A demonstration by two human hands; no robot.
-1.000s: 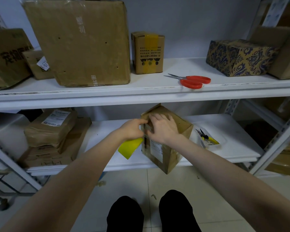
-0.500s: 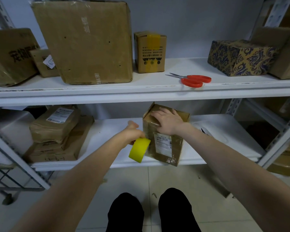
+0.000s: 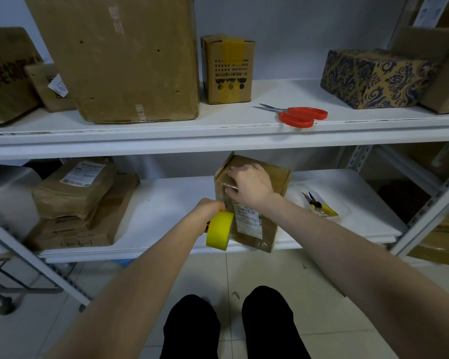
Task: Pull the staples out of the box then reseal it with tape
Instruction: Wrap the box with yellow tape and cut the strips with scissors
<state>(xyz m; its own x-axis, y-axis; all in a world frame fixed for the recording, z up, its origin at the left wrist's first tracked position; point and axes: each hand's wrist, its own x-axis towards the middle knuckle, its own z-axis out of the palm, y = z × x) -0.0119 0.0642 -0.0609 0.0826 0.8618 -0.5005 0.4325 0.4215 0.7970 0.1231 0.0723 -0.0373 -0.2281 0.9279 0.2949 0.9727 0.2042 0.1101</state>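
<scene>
A small brown cardboard box (image 3: 252, 229) with a white shipping label stands on the lower shelf (image 3: 166, 203), near its front edge. My right hand (image 3: 249, 183) lies over the box's top front corner, fingers spread on the top and thumb down the front face. My left hand (image 3: 208, 212) grips a yellow tape roll (image 3: 219, 230) against the box's left front side. A strip of clear tape runs from the roll up the box toward my right thumb.
Yellow-handled pliers (image 3: 316, 204) lie in a clear tray right of the box. Red scissors (image 3: 296, 115) sit on the upper shelf (image 3: 218, 130) among several cardboard boxes. Wrapped parcels (image 3: 75, 198) are stacked at the lower left. My shoes (image 3: 231, 325) stand on the tiled floor.
The box went from tilted on its corner to standing on the shelf. My left hand drew the tape roll down the front face while my right hand stayed on top.
</scene>
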